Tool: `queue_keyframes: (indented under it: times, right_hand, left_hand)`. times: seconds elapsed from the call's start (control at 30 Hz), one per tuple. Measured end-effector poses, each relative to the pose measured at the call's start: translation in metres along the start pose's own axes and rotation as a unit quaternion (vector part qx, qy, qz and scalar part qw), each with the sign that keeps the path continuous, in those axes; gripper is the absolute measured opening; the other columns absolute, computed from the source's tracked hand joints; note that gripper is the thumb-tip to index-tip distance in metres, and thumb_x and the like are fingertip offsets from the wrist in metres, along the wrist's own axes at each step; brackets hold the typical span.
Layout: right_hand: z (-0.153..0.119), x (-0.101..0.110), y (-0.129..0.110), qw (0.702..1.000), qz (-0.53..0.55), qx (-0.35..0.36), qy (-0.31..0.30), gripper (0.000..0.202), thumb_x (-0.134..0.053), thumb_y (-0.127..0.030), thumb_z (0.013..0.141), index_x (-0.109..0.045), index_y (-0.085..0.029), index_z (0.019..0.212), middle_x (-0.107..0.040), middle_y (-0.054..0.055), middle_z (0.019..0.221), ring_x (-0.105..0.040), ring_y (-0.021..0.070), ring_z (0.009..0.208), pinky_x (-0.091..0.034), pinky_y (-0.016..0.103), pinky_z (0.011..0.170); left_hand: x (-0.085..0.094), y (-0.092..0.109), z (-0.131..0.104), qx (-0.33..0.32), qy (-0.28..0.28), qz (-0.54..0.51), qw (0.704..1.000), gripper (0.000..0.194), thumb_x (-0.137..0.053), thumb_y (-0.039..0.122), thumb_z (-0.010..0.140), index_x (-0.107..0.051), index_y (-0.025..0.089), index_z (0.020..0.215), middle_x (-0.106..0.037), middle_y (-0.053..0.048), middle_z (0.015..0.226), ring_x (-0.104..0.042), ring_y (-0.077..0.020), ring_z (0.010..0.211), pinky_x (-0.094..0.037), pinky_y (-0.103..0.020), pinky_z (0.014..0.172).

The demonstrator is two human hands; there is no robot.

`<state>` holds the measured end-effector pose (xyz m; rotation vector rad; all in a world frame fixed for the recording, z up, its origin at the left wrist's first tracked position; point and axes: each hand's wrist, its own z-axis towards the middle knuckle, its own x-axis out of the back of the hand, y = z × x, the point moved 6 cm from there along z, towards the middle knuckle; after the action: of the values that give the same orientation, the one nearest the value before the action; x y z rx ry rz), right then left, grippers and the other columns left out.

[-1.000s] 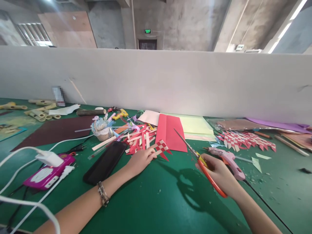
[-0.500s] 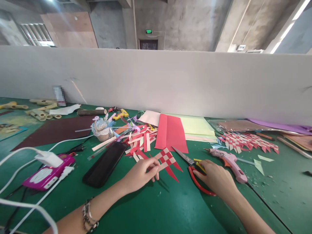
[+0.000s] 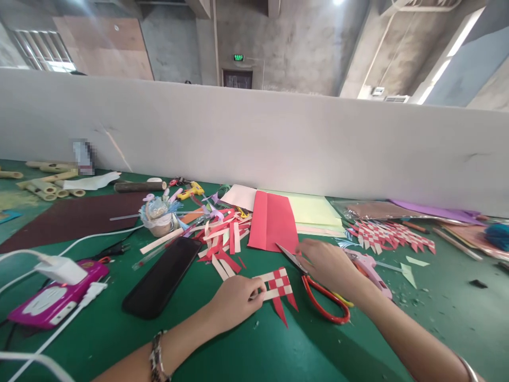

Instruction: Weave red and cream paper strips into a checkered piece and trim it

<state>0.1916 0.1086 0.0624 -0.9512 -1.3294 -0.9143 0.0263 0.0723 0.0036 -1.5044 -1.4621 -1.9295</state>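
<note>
My left hand (image 3: 240, 301) is closed, thumb and fingers pinching the pale strip ends of a small red-and-white woven paper piece (image 3: 281, 284). Two pointed red tails hang from its near side. My right hand (image 3: 332, 265) reaches over the scissors (image 3: 324, 305), its fingers stretched forward beside the blades and near the lower corner of a folded red paper sheet (image 3: 274, 220). No object shows in those fingers, though their tips are partly hidden. The scissors lie on the green table with their red handle toward me. Behind my right wrist is a partly covered pink glue gun (image 3: 371, 270).
Cut paper strips (image 3: 225, 233) lie heaped beside a black phone (image 3: 163, 278). At left, a magenta power strip (image 3: 59, 292) trails white cables. Finished woven pieces (image 3: 393, 236) rest at right. Pale yellow sheets (image 3: 316, 212) lie near the white partition (image 3: 278, 143).
My right hand has moved off the scissors' handle area, forward and left toward the blades and red sheet. My left hand has shifted slightly nearer me with the woven piece; the view has turned slightly right.
</note>
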Motion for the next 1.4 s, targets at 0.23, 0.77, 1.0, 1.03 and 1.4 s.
queue_keyframes:
  times: [0.23, 0.77, 1.0, 1.03, 1.4]
  right_hand:
    - [0.121, -0.008, -0.034, 0.996, -0.005, 0.084, 0.013, 0.04, -0.037, -0.01, 0.087, -0.052, -0.026, 0.12, -0.047, 0.008, 0.126, -0.047, 0.0207, 0.11, -0.045, 0.027, 0.075]
    - [0.225, -0.041, -0.009, 0.995, -0.023, -0.096, 0.025, 0.031, -0.051, -0.032, 0.087, -0.052, -0.016, 0.113, -0.054, 0.008, 0.114, -0.056, 0.0181, 0.095, -0.048, 0.039, 0.08]
    - [0.223, -0.029, 0.042, 0.982, -0.01, -0.185, 0.027, 0.031, -0.05, -0.032, 0.087, -0.052, -0.016, 0.114, -0.055, 0.008, 0.113, -0.057, 0.0176, 0.094, -0.049, 0.038, 0.078]
    - [0.223, -0.028, 0.042, 0.982, -0.01, -0.184, 0.033, 0.032, -0.05, -0.032, 0.087, -0.051, -0.016, 0.114, -0.055, 0.008, 0.113, -0.057, 0.0178, 0.094, -0.049, 0.038, 0.078]
    - [0.259, -0.033, -0.002, 0.995, 0.006, -0.085, 0.048, 0.031, -0.05, -0.032, 0.087, -0.052, -0.017, 0.114, -0.054, 0.007, 0.114, -0.056, 0.0179, 0.095, -0.048, 0.039, 0.079]
  left_hand:
    - [-0.002, -0.001, 0.0, -0.022, 0.004, 0.088, 0.996, 0.024, -0.038, 0.022, 0.084, -0.055, 0.018, 0.067, -0.05, 0.003, 0.052, -0.044, -0.0101, 0.046, -0.031, -0.021, 0.054]
    - [-0.016, -0.013, 0.004, -0.014, -0.016, 0.099, 0.995, 0.007, -0.05, 0.018, 0.074, -0.055, 0.019, 0.07, -0.061, 0.001, 0.059, -0.056, -0.0134, 0.056, -0.039, -0.024, 0.061]
    - [-0.016, -0.015, 0.002, -0.024, -0.007, 0.101, 0.995, 0.005, -0.05, 0.016, 0.074, -0.052, 0.019, 0.07, -0.061, 0.002, 0.06, -0.056, -0.0129, 0.055, -0.037, -0.024, 0.059]
    - [-0.015, -0.015, 0.002, -0.025, -0.005, 0.098, 0.995, 0.005, -0.05, 0.016, 0.074, -0.052, 0.019, 0.071, -0.062, 0.002, 0.061, -0.056, -0.013, 0.056, -0.037, -0.024, 0.059]
    - [-0.025, -0.02, 0.005, -0.048, 0.003, 0.111, 0.993, 0.006, -0.051, 0.014, 0.071, -0.05, 0.019, 0.068, -0.061, 0.003, 0.06, -0.056, -0.0119, 0.054, -0.035, -0.023, 0.058]
